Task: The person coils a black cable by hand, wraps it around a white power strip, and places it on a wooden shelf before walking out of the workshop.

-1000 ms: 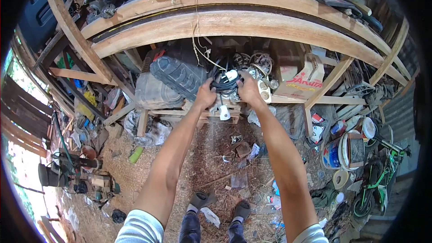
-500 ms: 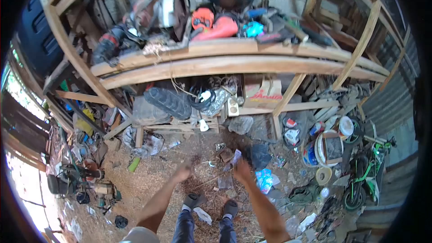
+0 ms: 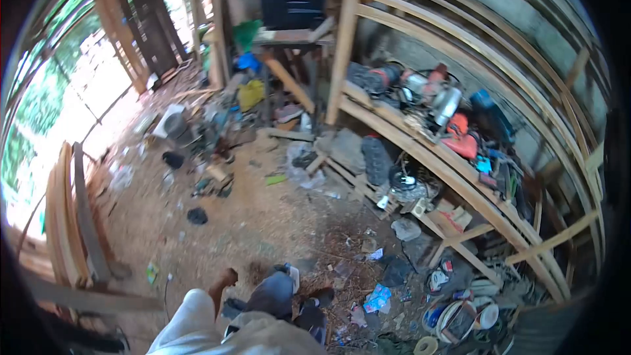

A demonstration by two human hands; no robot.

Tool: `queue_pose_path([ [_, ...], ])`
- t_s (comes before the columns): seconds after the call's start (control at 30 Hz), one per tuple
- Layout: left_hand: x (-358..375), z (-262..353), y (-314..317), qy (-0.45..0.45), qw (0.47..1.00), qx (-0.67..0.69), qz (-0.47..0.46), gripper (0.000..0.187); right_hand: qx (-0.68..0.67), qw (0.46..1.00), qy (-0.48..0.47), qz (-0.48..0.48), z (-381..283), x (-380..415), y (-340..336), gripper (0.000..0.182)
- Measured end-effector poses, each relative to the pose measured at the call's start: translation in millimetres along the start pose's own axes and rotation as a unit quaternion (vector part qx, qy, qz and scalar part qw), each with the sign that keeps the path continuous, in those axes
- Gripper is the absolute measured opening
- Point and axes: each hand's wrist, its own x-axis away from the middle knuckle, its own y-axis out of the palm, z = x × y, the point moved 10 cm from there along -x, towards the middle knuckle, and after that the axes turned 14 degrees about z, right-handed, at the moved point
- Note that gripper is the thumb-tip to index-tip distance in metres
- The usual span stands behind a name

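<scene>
My left hand [image 3: 227,277] hangs low in front of me, beside my bent leg [image 3: 273,294] and over the dirt floor [image 3: 243,223]. Its fingers are too small and dark to tell whether they are curled or spread, and I see no object in it. My right hand is out of view. On the littered ground to the right lie a small pale packet [image 3: 375,254] and a blue printed wrapper [image 3: 377,298].
A wooden bench [image 3: 420,138] holding tools and an orange-red item [image 3: 461,144] runs along the right. Buckets [image 3: 453,319] stand at lower right. Long boards [image 3: 66,217] lean at left. Machine parts [image 3: 213,181] and a black lump [image 3: 197,215] lie on the floor.
My view has swung left, bringing the bright opening and leaning boards in. My right hand has left view; the pale packet seen by it lies on the floor. My left hand is now by my leg.
</scene>
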Motion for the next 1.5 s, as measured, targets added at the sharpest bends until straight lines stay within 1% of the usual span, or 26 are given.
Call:
queue_pose_path([
  [0.07,7.8,14.7,-9.7,-0.048,0.994,-0.096,-0.001,0.021,-0.005,1.000,0.006,0.003,0.8,5.1,-8.7,0.020],
  [0.13,-16.4,8.0,-2.6,0.069,0.991,-0.066,0.092,0.020,-0.015,1.000,0.016,0.008,2.2,13.1,-15.4,0.019],
  [0.17,4.4,26.3,-8.2,0.188,0.969,-0.028,0.160,0.021,-0.023,0.999,0.021,0.012,1.5,14.0,-20.2,0.018],
  [0.27,39.7,75.4,-19.5,0.322,0.927,0.033,0.189,0.027,-0.087,0.996,0.006,0.030,-27.2,-13.1,-37.7,0.018],
  [0.33,20.3,48.5,-9.9,0.388,0.901,0.119,0.154,0.031,-0.161,0.985,-0.052,0.022,-99.8,-31.3,-33.9,0.018],
  [0.37,28.2,33.9,-23.1,0.312,0.917,0.176,0.176,0.028,-0.193,0.977,-0.092,0.010,-164.3,-16.0,-30.5,0.018],
  [0.4,39.4,18.7,-36.3,0.235,0.920,0.240,0.200,0.027,-0.117,0.971,-0.204,-0.046,-214.9,-20.7,-12.9,0.017],
  [0.47,107.3,-13.5,-101.8,0.094,0.924,0.255,0.269,0.026,-0.167,0.977,-0.119,-0.053,-264.6,-27.8,26.3,0.016],
  [0.5,91.6,-54.2,-94.2,0.131,0.922,0.188,0.311,0.027,-0.151,0.976,-0.146,-0.056,-300.6,-16.4,46.7,0.016],
  [0.53,45.1,-132.6,-39.5,0.046,0.909,0.345,0.228,0.030,-0.137,0.974,-0.173,-0.059,-335.7,3.7,67.3,0.017],
  [0.57,10.9,-204.8,8.6,-0.059,0.856,0.486,0.166,0.032,-0.104,0.973,-0.201,-0.045,-363.5,33.7,89.6,0.017],
  [0.63,111.0,-254.9,-39.9,-0.192,0.858,0.399,0.261,0.036,-0.044,0.963,-0.264,-0.016,-414.2,84.9,127.6,0.019],
  [0.67,124.8,-310.8,-16.3,-0.270,0.781,0.480,0.294,0.039,-0.011,0.948,-0.319,-0.016,-426.7,94.0,147.7,0.019],
  [0.7,146.0,-347.6,2.7,-0.328,0.758,0.503,0.255,0.036,0.022,0.928,-0.371,-0.016,-429.6,93.9,174.5,0.020],
  [0.73,157.6,-399.4,10.9,-0.367,0.795,0.361,0.319,0.031,0.051,0.905,-0.422,-0.016,-425.8,76.3,206.1,0.021],
  [0.8,203.2,-411.8,6.2,-0.352,0.647,0.600,0.314,0.025,0.204,0.843,-0.497,0.032,-413.2,41.5,255.9,0.027],
  [0.87,222.5,-435.3,3.6,-0.362,0.648,0.603,0.293,0.021,0.276,0.802,-0.530,0.003,-402.3,95.1,273.3,0.028],
  [0.93,237.3,-443.9,-6.1,-0.369,0.646,0.595,0.305,0.022,0.263,0.879,-0.394,-0.060,-376.3,92.9,290.9,0.026],
  [0.97,241.5,-446.6,-11.4,-0.374,0.644,0.591,0.311,0.023,0.230,0.944,-0.217,-0.092,-351.1,83.1,298.5,0.025],
  [1.03,239.4,-441.2,-15.8,-0.389,0.659,0.573,0.291,0.024,0.443,0.802,-0.355,-0.185,-338.6,71.6,335.8,0.023],
  [1.1,224.7,-436.9,-13.2,-0.400,0.698,0.542,0.242,0.031,0.530,0.725,-0.391,-0.202,-326.7,50.1,358.8,0.022],
  [1.2,192.8,-411.2,-43.0,-0.363,0.751,0.526,0.165,0.035,0.506,0.769,-0.357,-0.158,-355.3,25.0,397.1,0.022],
  [1.27,166.3,-415.3,-74.7,-0.356,0.750,0.527,0.180,0.035,0.473,0.785,-0.368,-0.160,-393.4,27.4,431.5,0.022],
  [1.37,129.3,-421.2,-131.1,-0.350,0.741,0.526,0.228,0.033,0.462,0.809,-0.346,-0.105,-476.2,66.6,486.2,0.035],
  [1.43,110.1,-431.9,-157.5,-0.349,0.744,0.520,0.232,0.031,0.347,0.856,-0.373,-0.089,-553.1,143.5,510.4,0.025],
  [1.5,87.0,-429.2,-206.6,-0.341,0.758,0.516,0.206,0.029,0.285,0.849,-0.439,-0.078,-595.5,135.7,568.5,0.026],
])
